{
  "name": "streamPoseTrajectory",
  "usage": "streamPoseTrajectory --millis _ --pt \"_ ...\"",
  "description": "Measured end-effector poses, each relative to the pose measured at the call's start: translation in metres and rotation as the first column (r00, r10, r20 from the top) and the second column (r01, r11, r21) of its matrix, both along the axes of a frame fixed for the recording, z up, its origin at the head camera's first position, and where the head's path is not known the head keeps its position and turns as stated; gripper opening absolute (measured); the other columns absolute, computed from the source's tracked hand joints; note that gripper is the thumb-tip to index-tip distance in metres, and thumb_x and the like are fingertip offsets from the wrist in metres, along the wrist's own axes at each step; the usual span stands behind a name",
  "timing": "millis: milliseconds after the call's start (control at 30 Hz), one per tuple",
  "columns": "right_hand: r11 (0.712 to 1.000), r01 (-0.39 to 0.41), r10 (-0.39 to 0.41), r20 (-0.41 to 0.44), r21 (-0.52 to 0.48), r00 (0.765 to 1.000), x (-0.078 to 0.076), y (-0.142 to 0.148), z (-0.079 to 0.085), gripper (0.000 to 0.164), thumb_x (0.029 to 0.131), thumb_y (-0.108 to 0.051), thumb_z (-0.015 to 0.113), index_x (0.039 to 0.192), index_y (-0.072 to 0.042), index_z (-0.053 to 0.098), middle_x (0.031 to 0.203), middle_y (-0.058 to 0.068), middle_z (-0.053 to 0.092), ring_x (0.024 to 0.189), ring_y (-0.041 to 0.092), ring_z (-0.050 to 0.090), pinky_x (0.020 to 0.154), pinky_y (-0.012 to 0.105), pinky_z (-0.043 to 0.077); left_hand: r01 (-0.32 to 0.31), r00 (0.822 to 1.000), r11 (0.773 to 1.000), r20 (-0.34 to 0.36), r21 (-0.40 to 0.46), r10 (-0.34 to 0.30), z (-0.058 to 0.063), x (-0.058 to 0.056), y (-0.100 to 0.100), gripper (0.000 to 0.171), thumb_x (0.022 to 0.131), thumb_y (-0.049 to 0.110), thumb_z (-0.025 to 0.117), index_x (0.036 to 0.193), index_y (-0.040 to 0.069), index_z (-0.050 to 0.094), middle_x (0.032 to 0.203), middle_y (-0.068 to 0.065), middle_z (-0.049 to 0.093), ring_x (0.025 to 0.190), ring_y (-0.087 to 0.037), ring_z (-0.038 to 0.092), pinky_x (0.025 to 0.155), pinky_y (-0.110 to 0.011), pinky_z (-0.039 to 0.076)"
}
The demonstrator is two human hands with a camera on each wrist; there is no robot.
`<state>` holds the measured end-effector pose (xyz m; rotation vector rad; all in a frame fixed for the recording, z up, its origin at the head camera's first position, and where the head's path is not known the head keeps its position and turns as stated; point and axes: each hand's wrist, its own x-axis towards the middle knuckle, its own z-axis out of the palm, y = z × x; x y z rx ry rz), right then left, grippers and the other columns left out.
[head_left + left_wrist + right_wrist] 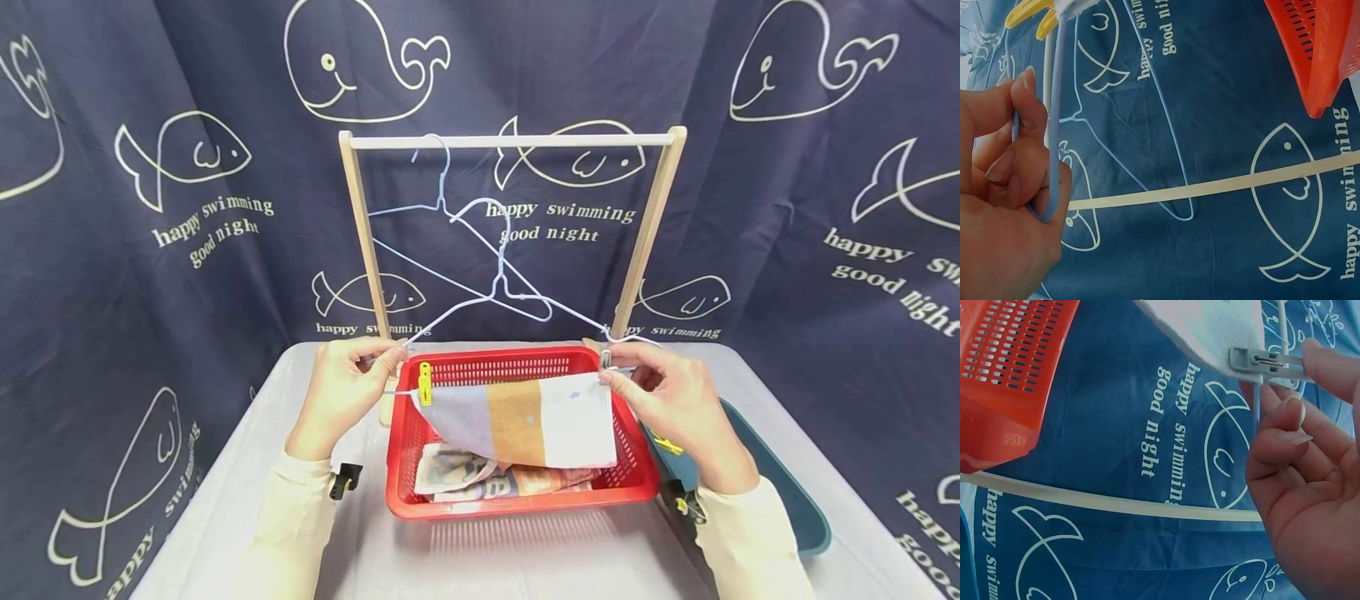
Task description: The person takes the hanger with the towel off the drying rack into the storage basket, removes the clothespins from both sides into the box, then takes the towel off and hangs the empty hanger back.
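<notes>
In the head view a pale blue hanger (500,268) is held up in front, over the red basket. A small towel (516,421) with grey, brown and white bands hangs along its lower bar. At the towel's left corner sits a yellow clothespin (425,385). My left hand (341,396) grips the left end of the hanger, its fingers curled round the wire in the left wrist view. Thumb and fingers of my right hand (678,404) pinch a grey clothespin (1260,360), whose jaws overlap the towel's right corner on the bar.
Below the towel, the red basket (525,500) contains folded printed cloths (457,471). A wooden rack (517,142) stands behind, with another blue hanger (442,183) hooked on its bar. To the right lies a teal tray (787,483) with yellow clothespins (667,444).
</notes>
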<state>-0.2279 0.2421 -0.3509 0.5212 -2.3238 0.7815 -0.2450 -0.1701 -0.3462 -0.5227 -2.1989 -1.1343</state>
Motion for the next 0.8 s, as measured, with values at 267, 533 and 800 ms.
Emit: streamPoseTrajectory --millis 267,533,800 --pt "0.999 -0.050 0.051 -0.043 0.012 0.998 0.0000 0.0041 0.0003 0.041 0.079 -0.013 0.090 0.116 -0.026 0.078 0.076 -0.015 0.065 0.059 0.003 0.053 0.055 0.017 0.041 0.000 1.000 1.000 -0.013 0.006 0.000 0.0017 0.0014 0.0014 0.009 0.090 0.014 0.081 0.099 0.014 0.084 0.067 0.007 0.068 0.053 -0.016 0.055 0.047 -0.026 0.044" --pt "0.995 -0.103 0.103 -0.063 0.016 0.993 0.0038 0.0069 0.0029 0.040 0.075 -0.006 0.091 0.110 -0.021 0.078 0.071 -0.013 0.059 0.059 0.003 0.055 0.057 0.018 0.047 0.006 1.000 1.000 -0.015 -0.008 -0.007 0.0009 0.0024 0.0003 0.011 0.090 0.013 0.080 0.101 0.011 0.083 0.072 0.007 0.071 0.056 -0.015 0.058 0.051 -0.026 0.047" --pt "0.993 -0.114 0.115 -0.093 0.014 0.989 0.0011 0.0078 0.0011 0.040 0.074 -0.005 0.092 0.109 -0.018 0.077 0.078 -0.013 0.066 0.061 0.001 0.059 0.056 0.016 0.048 0.017 1.000 1.000 -0.005 -0.021 -0.017 0.0007 0.0026 -0.0001 0.011 0.090 0.010 0.079 0.100 0.012 0.083 0.072 0.005 0.070 0.055 -0.016 0.054 0.051 -0.026 0.045"
